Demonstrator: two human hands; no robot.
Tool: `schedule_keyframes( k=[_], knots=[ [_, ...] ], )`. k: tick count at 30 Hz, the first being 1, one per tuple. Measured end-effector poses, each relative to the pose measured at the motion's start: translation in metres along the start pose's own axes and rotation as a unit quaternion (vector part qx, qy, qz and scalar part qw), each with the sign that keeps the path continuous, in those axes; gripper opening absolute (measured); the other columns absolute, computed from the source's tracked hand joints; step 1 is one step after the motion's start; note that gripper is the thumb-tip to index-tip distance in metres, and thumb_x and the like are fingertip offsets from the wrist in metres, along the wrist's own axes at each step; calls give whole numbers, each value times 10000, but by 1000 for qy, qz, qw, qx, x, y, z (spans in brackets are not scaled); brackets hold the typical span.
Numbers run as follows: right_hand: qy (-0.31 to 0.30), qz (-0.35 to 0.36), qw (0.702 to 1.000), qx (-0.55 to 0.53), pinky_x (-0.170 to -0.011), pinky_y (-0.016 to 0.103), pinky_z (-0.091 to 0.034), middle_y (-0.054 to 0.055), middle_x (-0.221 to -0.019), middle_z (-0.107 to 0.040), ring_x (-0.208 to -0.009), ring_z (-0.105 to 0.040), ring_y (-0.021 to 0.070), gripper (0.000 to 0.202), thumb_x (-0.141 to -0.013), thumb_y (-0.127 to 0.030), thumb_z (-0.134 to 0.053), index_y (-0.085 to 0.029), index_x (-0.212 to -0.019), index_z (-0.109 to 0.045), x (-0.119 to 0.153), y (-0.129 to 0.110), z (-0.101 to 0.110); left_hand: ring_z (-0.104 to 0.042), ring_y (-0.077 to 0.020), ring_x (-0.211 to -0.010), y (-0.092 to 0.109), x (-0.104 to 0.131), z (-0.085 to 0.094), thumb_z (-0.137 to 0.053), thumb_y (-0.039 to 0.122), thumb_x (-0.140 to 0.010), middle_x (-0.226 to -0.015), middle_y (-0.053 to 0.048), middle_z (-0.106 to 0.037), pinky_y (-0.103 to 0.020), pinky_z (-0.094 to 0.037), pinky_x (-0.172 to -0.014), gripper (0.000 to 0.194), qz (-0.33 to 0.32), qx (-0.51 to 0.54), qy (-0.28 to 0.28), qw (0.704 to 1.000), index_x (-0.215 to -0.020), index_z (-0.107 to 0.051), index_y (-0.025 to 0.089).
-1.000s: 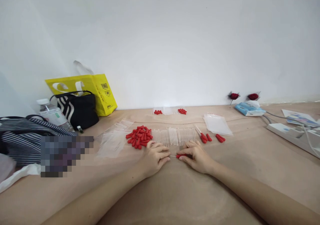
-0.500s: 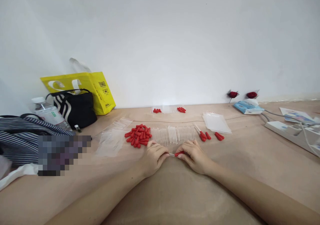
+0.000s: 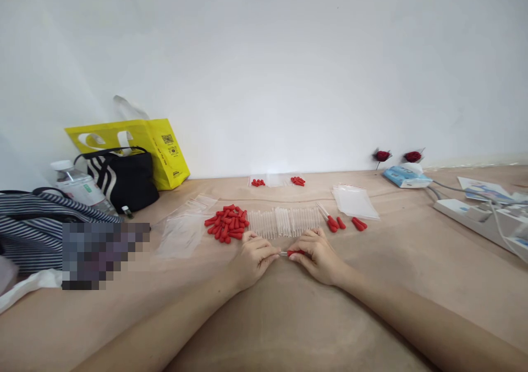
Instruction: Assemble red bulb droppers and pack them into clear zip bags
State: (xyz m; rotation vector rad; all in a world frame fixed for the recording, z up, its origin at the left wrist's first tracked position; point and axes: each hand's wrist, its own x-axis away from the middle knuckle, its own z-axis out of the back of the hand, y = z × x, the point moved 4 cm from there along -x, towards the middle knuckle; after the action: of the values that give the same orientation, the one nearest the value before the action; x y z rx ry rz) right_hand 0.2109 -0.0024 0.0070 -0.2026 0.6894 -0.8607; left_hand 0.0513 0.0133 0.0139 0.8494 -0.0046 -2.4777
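Observation:
Between the fingertips of my left hand (image 3: 256, 257) a thin clear glass dropper tube (image 3: 283, 253) is pinched. My right hand (image 3: 319, 256) grips a red rubber dropper bulb (image 3: 293, 252), which meets the tube's right end; how deep the tube sits in it is hidden. Just beyond both hands lies a row of glass tubes (image 3: 284, 222). A pile of red bulbs (image 3: 226, 224) is left of that row. To its right lie tubes fitted with red bulbs (image 3: 331, 223), plus a few other red bulbs (image 3: 358, 224).
Clear zip bags (image 3: 183, 231) lie at left, and another zip bag (image 3: 355, 201) at right. Bags with small red bulbs (image 3: 297, 181) rest by the wall. A yellow bag (image 3: 173, 154), black bag (image 3: 132, 182) and bottle (image 3: 80, 185) stand left; tissues (image 3: 406, 177) and power strip (image 3: 466, 212) right.
The gap between my fingertips has narrowed a little, with less of the glass tube showing. Both hands keep their grips. The whole view has shifted slightly.

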Motion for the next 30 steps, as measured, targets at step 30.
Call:
schedule_keyframes(
  k=[30],
  knots=[
    [11, 30, 999, 39, -740, 323, -248, 11, -740, -634, -738, -532, 146, 98, -819, -232, -493, -193, -811, -582, -8, -6, -5, -533, -125, -602, 7, -2, -1, -451, 177, -839, -646, -10, -625, -326, -330, -721, 177, -18, -5, 35, 999, -842, -628, 181]
  ],
)
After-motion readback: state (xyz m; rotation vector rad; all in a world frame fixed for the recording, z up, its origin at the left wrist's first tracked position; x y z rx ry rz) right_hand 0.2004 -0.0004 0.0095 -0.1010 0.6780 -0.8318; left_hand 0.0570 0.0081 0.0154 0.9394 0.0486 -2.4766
